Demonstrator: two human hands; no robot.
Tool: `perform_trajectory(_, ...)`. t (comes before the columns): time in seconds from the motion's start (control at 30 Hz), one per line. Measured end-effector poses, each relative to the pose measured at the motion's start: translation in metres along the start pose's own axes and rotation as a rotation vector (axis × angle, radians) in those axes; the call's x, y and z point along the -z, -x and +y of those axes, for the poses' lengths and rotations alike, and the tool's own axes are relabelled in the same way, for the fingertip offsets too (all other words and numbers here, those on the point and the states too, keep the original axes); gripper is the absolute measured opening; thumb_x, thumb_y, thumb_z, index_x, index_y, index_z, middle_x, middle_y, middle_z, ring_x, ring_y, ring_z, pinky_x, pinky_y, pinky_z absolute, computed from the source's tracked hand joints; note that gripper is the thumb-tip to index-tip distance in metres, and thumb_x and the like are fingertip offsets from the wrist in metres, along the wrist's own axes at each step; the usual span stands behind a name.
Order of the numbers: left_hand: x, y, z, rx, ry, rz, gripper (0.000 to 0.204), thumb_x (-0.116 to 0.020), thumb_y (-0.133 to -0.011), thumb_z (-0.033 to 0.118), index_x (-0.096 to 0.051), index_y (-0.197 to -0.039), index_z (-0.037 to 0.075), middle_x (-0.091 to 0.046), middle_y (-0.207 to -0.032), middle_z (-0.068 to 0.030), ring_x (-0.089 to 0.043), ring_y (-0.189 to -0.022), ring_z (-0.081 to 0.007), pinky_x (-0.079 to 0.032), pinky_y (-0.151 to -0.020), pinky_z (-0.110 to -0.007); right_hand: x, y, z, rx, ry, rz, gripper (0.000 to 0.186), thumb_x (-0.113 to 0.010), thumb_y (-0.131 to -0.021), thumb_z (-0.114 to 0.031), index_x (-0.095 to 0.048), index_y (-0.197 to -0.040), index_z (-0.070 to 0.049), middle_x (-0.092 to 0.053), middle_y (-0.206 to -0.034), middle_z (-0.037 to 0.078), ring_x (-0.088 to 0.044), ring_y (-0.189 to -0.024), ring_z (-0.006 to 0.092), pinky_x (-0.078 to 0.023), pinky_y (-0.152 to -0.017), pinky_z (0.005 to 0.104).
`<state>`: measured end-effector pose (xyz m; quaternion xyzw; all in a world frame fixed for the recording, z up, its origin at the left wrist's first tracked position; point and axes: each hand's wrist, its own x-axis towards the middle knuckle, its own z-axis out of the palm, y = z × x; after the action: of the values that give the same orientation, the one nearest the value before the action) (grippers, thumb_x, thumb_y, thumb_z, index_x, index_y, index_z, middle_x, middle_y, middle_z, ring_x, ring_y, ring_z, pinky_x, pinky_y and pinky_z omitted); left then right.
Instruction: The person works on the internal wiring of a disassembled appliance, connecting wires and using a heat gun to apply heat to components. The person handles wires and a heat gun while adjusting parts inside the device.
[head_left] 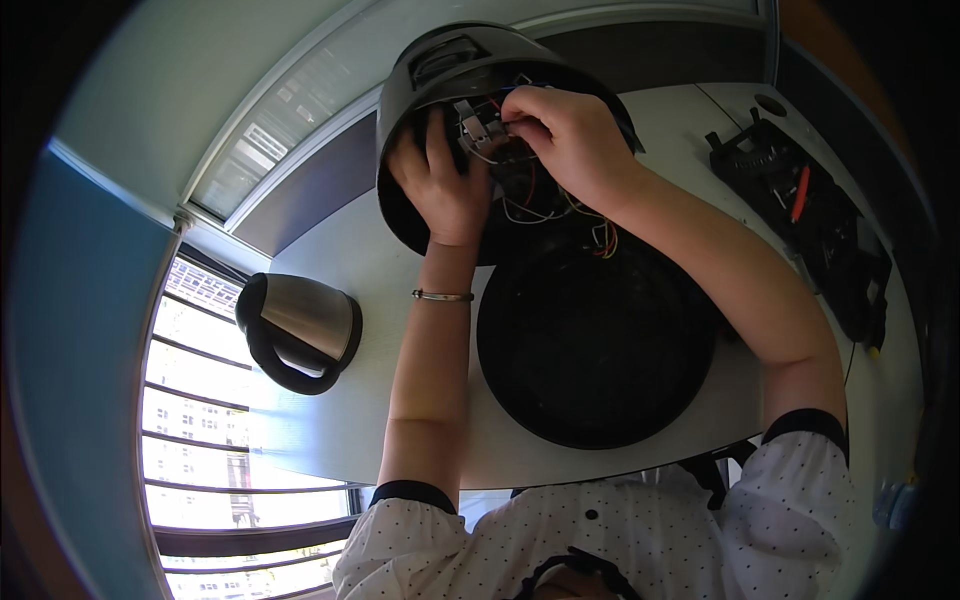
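Observation:
A dark appliance housing [420, 75] lies tipped open at the back of the white table, exposing a metal component [478, 124] and colored wires [603, 238]. My left hand [436, 190] reaches into the housing, fingers curled inward; what they grip is hidden. My right hand [575, 150] pinches at something small beside the metal component, too small to make out. Below both hands, a large round black shell [590, 350] lies on the table, the wires trailing down to it.
A steel kettle [298, 330] stands at the left near a barred window [200, 420]. On the right lies an open black tool case [750, 160] with a red-handled tool [800, 192]. A low partition [310, 180] edges the back; a clear blue object [895, 505] is at lower right.

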<state>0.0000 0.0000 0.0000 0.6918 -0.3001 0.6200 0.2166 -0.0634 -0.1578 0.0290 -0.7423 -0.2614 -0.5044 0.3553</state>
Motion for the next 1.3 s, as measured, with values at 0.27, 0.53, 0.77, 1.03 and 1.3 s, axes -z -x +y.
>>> perform_trajectory(0.27, 0.003, 0.000, 0.003, -0.005, 0.011, -0.028, 0.066, -0.079, -0.070, 0.036, -0.055, -0.122, 0.005, -0.049, -0.120, -0.0262, -0.048, -0.108, -0.0432, -0.039, -0.092, -0.050, -0.002, -0.001, 0.009, -0.119, -0.173, -0.025, 0.008, -0.066, -0.080, -0.002, -0.062, -0.085, -0.004, -0.066, -0.076, 0.009, -0.065, -0.067, 0.0215, -0.051, -0.058, 0.0283)
perform_trajectory(0.53, 0.003, 0.001, 0.003, 0.007, 0.003, -0.016, 0.064, -0.079, -0.070, 0.034, -0.057, -0.122, 0.004, -0.051, -0.120, -0.0236, -0.048, -0.109, -0.0407, -0.039, -0.093, -0.048, 0.004, -0.004, 0.009, -0.252, -0.249, -0.167, 0.007, -0.066, -0.079, -0.002, -0.064, -0.086, -0.003, -0.066, -0.075, 0.008, -0.065, -0.065, 0.0189, -0.051, -0.057, 0.0269)
perform_trajectory(0.77, 0.003, 0.001, 0.003, 0.013, 0.010, 0.000, 0.063, -0.079, -0.070, 0.034, -0.058, -0.121, 0.004, -0.053, -0.120, -0.0226, -0.049, -0.110, -0.0392, -0.038, -0.095, -0.046, 0.001, -0.004, 0.011, -0.017, -0.086, -0.057, 0.007, -0.066, -0.078, -0.001, -0.065, -0.084, -0.004, -0.066, -0.075, 0.008, -0.064, -0.063, 0.0206, -0.051, -0.058, 0.0290)
perform_trajectory(1.03, 0.003, 0.001, 0.002, 0.009, 0.017, -0.013, 0.063, -0.079, -0.070, 0.033, -0.057, -0.121, 0.004, -0.052, -0.120, -0.0225, -0.048, -0.110, -0.0390, -0.038, -0.095, -0.046, -0.009, -0.002, 0.010, -0.061, -0.097, 0.060, 0.009, -0.067, -0.077, -0.002, -0.066, -0.085, -0.004, -0.067, -0.079, 0.008, -0.065, -0.069, 0.0239, -0.053, -0.062, 0.0304)
perform_trajectory(1.3, 0.001, 0.001, 0.000, -0.017, 0.009, -0.017, 0.067, -0.078, -0.069, 0.038, -0.054, -0.123, 0.005, -0.049, -0.120, -0.0257, -0.048, -0.108, -0.0425, -0.040, -0.091, -0.050, -0.009, -0.003, 0.010, -0.005, 0.035, 0.073, 0.010, -0.068, -0.077, -0.003, -0.066, -0.087, -0.004, -0.065, -0.079, 0.008, -0.064, -0.071, 0.0242, -0.052, -0.062, 0.0320)
